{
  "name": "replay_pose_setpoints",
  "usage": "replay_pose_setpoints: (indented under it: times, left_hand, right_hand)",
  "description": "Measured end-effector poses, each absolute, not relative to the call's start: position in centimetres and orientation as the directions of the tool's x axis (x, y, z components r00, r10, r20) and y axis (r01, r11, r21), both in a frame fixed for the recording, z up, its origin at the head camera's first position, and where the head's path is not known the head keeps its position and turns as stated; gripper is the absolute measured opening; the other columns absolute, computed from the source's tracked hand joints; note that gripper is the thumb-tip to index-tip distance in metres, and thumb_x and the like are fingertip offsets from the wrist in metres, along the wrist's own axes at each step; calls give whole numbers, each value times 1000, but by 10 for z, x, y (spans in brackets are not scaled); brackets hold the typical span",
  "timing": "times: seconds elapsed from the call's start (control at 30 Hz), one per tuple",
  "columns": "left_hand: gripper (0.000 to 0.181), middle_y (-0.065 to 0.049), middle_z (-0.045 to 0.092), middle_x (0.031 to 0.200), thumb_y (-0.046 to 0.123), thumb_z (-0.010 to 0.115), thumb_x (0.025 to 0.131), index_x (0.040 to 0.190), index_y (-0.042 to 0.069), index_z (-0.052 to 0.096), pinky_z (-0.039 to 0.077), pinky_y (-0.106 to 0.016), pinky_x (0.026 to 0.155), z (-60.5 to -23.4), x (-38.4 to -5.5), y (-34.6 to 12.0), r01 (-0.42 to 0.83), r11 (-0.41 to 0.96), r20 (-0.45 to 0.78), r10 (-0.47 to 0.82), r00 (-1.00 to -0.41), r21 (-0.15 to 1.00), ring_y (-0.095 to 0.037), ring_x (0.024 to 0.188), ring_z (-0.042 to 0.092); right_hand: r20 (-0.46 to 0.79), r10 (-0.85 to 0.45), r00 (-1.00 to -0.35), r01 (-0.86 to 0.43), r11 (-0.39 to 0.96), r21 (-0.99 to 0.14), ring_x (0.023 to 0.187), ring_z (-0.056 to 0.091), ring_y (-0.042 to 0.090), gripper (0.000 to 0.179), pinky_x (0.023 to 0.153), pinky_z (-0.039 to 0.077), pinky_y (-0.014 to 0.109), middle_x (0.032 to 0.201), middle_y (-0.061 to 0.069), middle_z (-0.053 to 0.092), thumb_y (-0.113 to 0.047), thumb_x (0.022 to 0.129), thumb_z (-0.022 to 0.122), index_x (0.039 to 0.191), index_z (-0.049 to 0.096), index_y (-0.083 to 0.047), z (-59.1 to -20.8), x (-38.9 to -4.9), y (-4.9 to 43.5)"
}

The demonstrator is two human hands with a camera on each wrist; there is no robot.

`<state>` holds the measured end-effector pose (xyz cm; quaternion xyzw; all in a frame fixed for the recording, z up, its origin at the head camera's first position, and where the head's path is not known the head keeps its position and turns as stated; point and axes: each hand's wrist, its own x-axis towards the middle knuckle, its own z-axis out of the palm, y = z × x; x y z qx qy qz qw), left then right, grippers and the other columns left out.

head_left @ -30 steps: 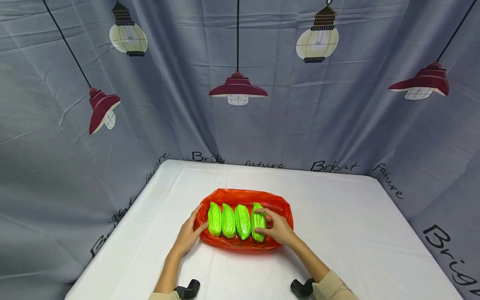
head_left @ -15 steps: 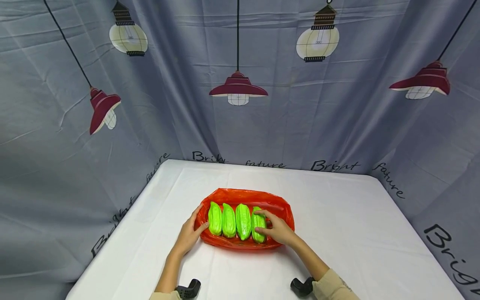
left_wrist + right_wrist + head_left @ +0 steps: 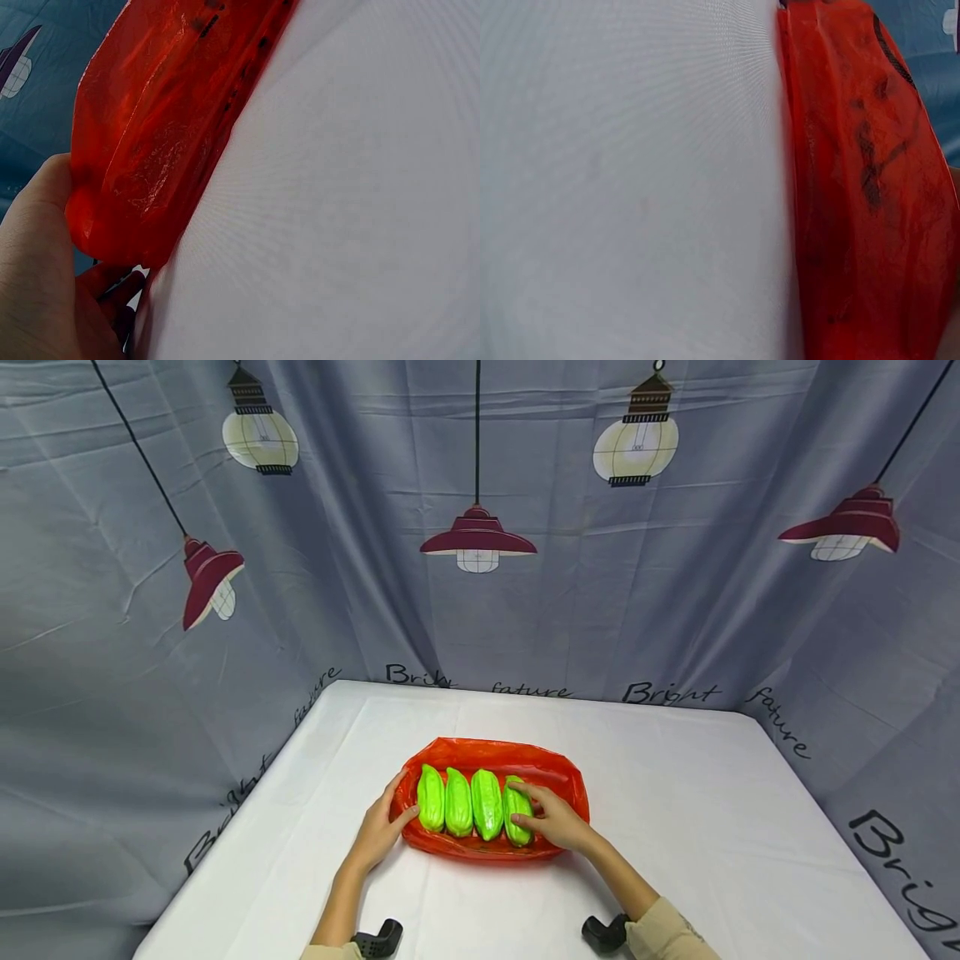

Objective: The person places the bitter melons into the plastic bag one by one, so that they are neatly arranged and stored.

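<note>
A red plastic bag (image 3: 491, 748) is spread open like a shallow basin in the middle of the table. Inside it, several bright green, ridged, pointed gourds lie side by side, the leftmost gourd (image 3: 431, 800) beside my left thumb. My left hand (image 3: 372, 837) grips the bag's left edge, thumb over the rim and fingers outside. Fingers and thumb of my right hand (image 3: 561, 820) hold the rightmost gourd (image 3: 518, 804) across its width, at the end of the row. In the right wrist view the bag's side (image 3: 870, 225) hides most of that hand.
A white cloth (image 3: 675, 827) covers the table around the bag. Grey curtains (image 3: 360, 568) printed with lamps surround its back and sides. Black wrist mounts sit on the left wrist (image 3: 378, 939) and right wrist (image 3: 604, 935).
The rightmost gourd in my right hand has shifted slightly toward me, its far tip now lower beside its neighbour. My left hand has kept its place on the bag.
</note>
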<state>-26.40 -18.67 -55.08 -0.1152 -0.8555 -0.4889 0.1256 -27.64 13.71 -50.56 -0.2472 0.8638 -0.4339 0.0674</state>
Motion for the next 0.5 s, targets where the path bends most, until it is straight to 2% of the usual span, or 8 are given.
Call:
replay_pose_setpoints:
  times: [0.3,0.5]
  left_hand:
    - [63,-15,43,138,33,63,87,143,22,35,31,-52,101,-552,-265,-187,320,498,334,65,-940,806,-35,125,40]
    - [65,-15,42,139,34,63,87,144,22,33,31,-53,100,-552,-264,-187,318,500,329,70,-942,806,-36,125,40]
  right_hand:
    - [99,-477,-873,-352,477,-805,102,53,35,55,83,45,51,135,20,40,-23,86,66,136,46,-13,-505,-276,138]
    - [87,-490,-868,-363,504,-783,103,52,32,53,85,45,49,135,18,41,-29,87,63,136,47,-15,-505,-276,139]
